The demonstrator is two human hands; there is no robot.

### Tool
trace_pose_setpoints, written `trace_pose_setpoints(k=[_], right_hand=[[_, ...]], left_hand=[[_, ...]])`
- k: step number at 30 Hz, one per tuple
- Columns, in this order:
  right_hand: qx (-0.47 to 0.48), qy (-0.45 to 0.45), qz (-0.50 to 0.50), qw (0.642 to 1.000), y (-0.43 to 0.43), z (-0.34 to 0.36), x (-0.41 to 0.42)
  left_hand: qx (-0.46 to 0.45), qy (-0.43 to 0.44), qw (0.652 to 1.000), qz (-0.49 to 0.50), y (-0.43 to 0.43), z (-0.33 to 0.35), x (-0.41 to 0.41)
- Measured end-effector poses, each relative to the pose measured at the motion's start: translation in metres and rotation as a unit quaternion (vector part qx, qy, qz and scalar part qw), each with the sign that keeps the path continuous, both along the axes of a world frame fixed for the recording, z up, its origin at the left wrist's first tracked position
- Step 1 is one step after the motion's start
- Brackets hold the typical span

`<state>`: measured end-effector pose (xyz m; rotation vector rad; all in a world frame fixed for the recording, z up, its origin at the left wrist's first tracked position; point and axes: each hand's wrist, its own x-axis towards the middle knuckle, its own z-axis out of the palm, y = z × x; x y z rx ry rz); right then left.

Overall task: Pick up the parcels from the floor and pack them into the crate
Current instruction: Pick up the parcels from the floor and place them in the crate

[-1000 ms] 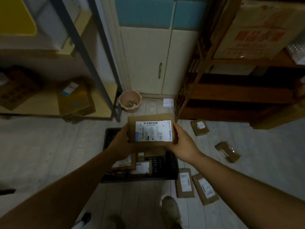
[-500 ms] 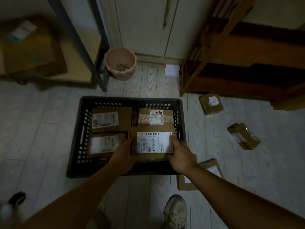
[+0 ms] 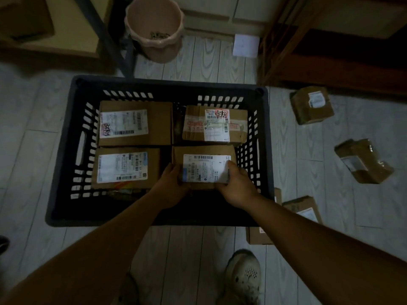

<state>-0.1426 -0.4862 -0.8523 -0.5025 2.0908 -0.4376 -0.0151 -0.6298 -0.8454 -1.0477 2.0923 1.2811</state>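
**Both hands hold a parcel inside the crate**

A black crate (image 3: 59, 150) with holes in its walls sits on the floor in the middle of the picture. Two hands hold a brown parcel (image 3: 203, 151) in the lower right part of the crate. The parcel has a white label on top. The left hand (image 3: 174, 186) grips the parcel's left side with curled fingers. The right hand (image 3: 235, 186) grips its right side, and the thumb lies on the label.

Three more boxes lie in the crate, labels up. The upper left box (image 3: 157, 124) and the lower left box (image 3: 152, 168) lie side by side and touch. The taped box (image 3: 193, 128) lies in the upper right part, just above the held parcel.

Four boxes lie on the floor to the right of the crate. A square box (image 3: 311, 113) is near the top. A crumpled box (image 3: 372, 168) lies lower, well apart from the crate. A flat box (image 3: 302, 205) and a half-hidden box (image 3: 257, 236) lie by the crate's lower right corner.

A pink bucket (image 3: 154, 29) stands above the crate. A grey shoe (image 3: 244, 276) shows at the bottom.
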Motion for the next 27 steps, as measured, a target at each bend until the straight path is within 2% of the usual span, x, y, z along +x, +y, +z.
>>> trace_pose_setpoints(k=[8,15,21,27], right_hand=[[0.001,0.055,0.001,0.998,-0.008,-0.021,0.000],[0.023,-0.024,0.020,0.999,-0.008,-0.007,-0.007],[0.021,-0.020,0.029,0.999,-0.013,0.024,-0.015],[0.041,-0.004,0.042,0.998,-0.009,0.099,-0.022]], left_hand=[[0.007,0.026,1.000,0.015,-0.008,-0.030,-0.012],[-0.001,-0.047,0.999,-0.011,-0.018,-0.025,-0.018],[-0.030,-0.036,0.997,-0.055,-0.026,0.015,-0.025],[-0.060,-0.056,0.994,-0.070,-0.031,0.095,-0.017]])
